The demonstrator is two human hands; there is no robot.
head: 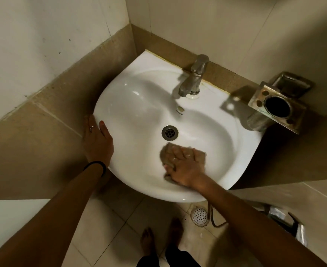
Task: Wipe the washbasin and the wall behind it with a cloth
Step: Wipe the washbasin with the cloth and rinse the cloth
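Wiping of the washbasin (131, 105) bowl is in hand: the right hand (184, 166) presses the brown cloth (198, 156) flat just below the drain (169, 132), the left hand (98, 139) rests open on the rim, and the wall (226, 29) likely comes next.

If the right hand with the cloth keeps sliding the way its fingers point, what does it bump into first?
Probably the round metal drain. The right hand presses the brown cloth flat in the white washbasin, fingers aimed up-left; they might pass slightly beside it.
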